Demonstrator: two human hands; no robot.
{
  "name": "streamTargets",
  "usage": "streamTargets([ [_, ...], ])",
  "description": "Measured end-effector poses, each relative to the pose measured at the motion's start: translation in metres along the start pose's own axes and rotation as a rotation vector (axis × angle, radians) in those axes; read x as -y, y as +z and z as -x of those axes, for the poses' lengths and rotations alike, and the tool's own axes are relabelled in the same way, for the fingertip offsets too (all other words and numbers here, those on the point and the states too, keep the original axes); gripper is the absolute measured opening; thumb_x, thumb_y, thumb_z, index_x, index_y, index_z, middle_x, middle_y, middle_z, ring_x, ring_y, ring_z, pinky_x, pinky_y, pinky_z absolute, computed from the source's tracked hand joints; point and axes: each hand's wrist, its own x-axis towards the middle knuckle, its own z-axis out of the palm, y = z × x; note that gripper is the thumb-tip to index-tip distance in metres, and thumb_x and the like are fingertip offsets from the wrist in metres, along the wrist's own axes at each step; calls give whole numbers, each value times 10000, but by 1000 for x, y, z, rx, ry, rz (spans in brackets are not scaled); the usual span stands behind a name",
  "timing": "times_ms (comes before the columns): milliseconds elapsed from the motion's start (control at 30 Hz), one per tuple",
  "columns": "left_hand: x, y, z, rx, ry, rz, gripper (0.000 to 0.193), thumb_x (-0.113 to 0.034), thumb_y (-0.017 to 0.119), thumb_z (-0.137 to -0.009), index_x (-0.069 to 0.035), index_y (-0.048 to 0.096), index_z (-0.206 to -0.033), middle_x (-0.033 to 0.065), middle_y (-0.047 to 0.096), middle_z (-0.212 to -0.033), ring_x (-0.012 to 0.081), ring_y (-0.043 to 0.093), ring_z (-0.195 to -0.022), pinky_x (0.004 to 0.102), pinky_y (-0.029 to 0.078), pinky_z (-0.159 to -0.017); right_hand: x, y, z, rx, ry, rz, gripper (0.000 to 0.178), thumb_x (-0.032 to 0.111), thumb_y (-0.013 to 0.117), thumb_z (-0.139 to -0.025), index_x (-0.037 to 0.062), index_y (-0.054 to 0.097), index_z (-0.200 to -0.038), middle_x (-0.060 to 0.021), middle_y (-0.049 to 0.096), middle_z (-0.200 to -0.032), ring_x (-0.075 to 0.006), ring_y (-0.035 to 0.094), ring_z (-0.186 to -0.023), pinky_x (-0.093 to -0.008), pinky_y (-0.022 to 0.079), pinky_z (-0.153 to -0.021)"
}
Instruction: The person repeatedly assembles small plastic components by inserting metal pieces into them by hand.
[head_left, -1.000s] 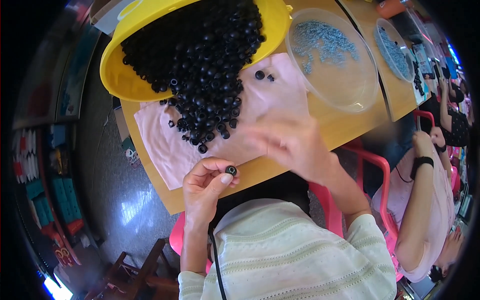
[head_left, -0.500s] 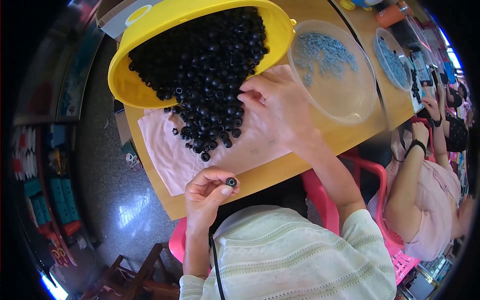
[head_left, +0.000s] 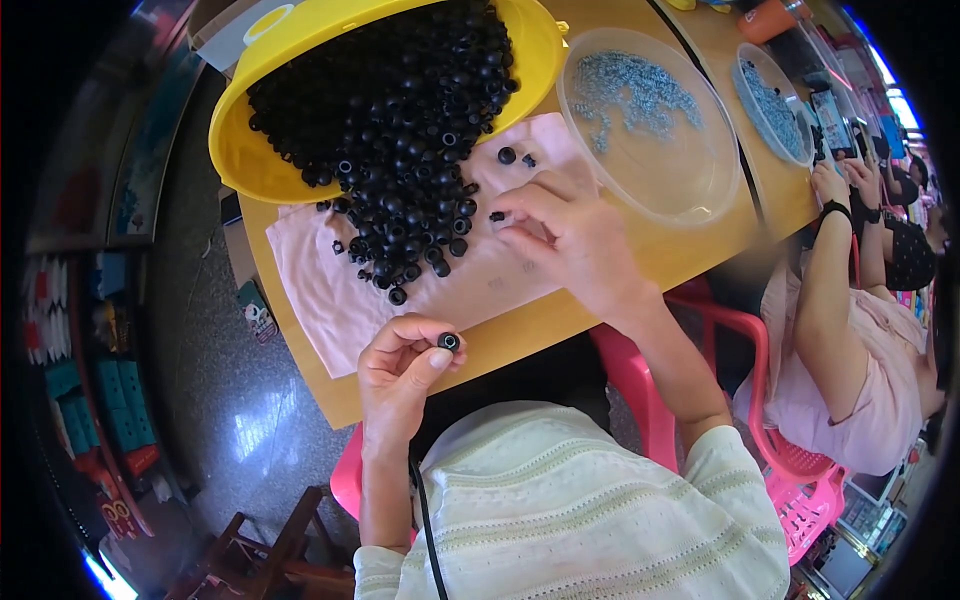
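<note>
Between thumb and forefinger, my left hand point(head_left: 400, 375) pinches a round black cap-like part point(head_left: 448, 342), its hollow end showing, just off the table's near edge. My right hand point(head_left: 580, 235) is over the pink cloth point(head_left: 310, 300), its fingertips pinching a small black piece point(head_left: 497, 216) whose exact kind is too small to make out. A tipped yellow tub point(head_left: 225, 150) spills a heap of black round parts point(head_left: 410, 215) onto the cloth. Two loose black pieces point(head_left: 507, 155) lie beyond my right hand, beside the heap.
A clear round tray point(head_left: 690, 200) with small light-blue pieces stands at the right, a similar tray point(head_left: 770, 105) farther off. A co-worker's arms point(head_left: 830, 250) are at the far right, near a pink plastic chair point(head_left: 735, 320). Cardboard sits behind the tub.
My right hand has drawn back from the heap, now with a small black piece in its fingertips. Two loose pieces now show beyond it. My left hand keeps its part; the view has shifted slightly.
</note>
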Motion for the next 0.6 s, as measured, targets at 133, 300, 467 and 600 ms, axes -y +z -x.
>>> streamTargets([
  [133, 2, -1, 2, -4, 10, -2, 153, -39, 640, -863, 18, 612, -1003, 94, 662, -908, 132, 633, -793, 270, 526, -772, 2, -9, 3, 17, 82, -99, 227, 14, 701, -745, 99, 664, -952, -31, 619, -802, -153, 595, -645, -277, 468, -585],
  [300, -1, 5, 3, -25, 8, -39, 152, -26, 619, -875, 11, 597, -1021, 109, 662, -945, 142, 640, -815, 271, 527, -762, -10, -3, 0, 14, -74, -35, 168, 20, 681, -776, 91, 674, -928, -46, 621, -820, -213, 607, -699, -302, 480, -625],
  [467, -5, 11, 4, 8, 3, 6, 156, -27, 611, -885, 9, 581, -1034, 131, 662, -957, 153, 644, -834, 273, 525, -761, -14, -1, -4, 7, -120, -54, 143, 27, 673, -788, 85, 669, -919, -50, 620, -836, -239, 607, -719, -313, 483, -641],
  [600, -6, 15, 4, 13, 28, 61, 168, -40, 617, -890, 10, 579, -1046, 139, 661, -962, 160, 645, -831, 277, 527, -755, -7, -2, -5, 45, -29, -106, 152, 4, 662, -784, 65, 650, -924, -53, 625, -850, -194, 621, -726, -289, 486, -636],
])
